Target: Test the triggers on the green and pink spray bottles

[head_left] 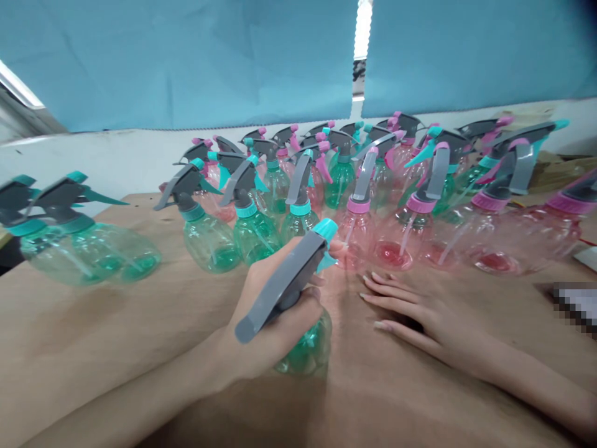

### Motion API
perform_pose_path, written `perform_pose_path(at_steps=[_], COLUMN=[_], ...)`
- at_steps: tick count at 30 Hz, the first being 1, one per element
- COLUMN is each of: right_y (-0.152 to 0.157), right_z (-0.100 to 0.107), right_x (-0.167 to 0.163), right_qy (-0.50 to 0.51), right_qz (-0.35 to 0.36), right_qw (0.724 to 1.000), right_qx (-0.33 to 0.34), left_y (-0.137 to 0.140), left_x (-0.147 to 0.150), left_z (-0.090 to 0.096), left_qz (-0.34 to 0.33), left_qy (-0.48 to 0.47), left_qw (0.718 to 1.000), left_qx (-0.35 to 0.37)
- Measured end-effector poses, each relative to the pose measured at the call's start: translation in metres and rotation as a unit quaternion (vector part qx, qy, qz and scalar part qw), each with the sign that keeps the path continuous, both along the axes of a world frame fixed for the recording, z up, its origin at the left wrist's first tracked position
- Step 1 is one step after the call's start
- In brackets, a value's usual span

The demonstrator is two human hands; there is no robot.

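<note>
Seen from the head camera, a person's left hand [282, 326] is clamping around the neck of a green spray bottle [308, 350], its grey spray head [286, 283] with turquoise nozzle rising above the grip; whether the bottle's base is touching the worktop [163, 317] is not showing clearly. The right hand [441, 320] is holding nothing, its fingers stretching out slightly apart, palm down, low over the worktop beside the held bottle; just beyond its fingertips, pink bottles [357, 236] are standing in a front row.

Ahead of the left hand, more green bottles [256, 239] are lining up, with a mix of both colours crowding behind; well out to the left hand's left, a pair of green bottles [116, 252] is standing apart from the group. To the right hand's right, a pale object [578, 303] is lying blurred near the edge of view; a blue sheet [233, 62] is hanging beyond everything.

As for progress, the bottles in the front row are all wearing spray heads, so their assembly is looking done; the held one is also carrying its head, apparently leaving only its release, though how tightly the collar is sitting is impossible to tell.
</note>
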State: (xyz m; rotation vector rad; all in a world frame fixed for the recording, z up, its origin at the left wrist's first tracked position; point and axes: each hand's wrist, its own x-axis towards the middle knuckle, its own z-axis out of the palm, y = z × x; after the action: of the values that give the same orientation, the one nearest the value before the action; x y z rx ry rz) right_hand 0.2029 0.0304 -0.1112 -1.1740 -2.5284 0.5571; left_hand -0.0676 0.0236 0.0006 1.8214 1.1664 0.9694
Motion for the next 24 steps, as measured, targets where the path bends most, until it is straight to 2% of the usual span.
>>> perform_pose_path(at_steps=[14,21,24], right_y=[-0.001,-0.001,-0.002], right_z=[0.0,0.002,0.004], right_x=[-0.001,-0.002,-0.003], right_qy=[0.001,-0.015,-0.015], right_qz=[-0.008,-0.006,-0.007], right_qw=[1.0,1.0,1.0], right_qx=[0.001,0.0,-0.002], left_y=[-0.002,-0.002,-0.001], left_x=[0.002,0.0,-0.002], left_z=[0.003,0.01,0.01], left_qz=[0.002,-0.049,-0.044], left_qy=[-0.006,-0.025,0.014], left_qw=[1.0,0.998,0.999], left_qx=[0.005,-0.004,0.012])
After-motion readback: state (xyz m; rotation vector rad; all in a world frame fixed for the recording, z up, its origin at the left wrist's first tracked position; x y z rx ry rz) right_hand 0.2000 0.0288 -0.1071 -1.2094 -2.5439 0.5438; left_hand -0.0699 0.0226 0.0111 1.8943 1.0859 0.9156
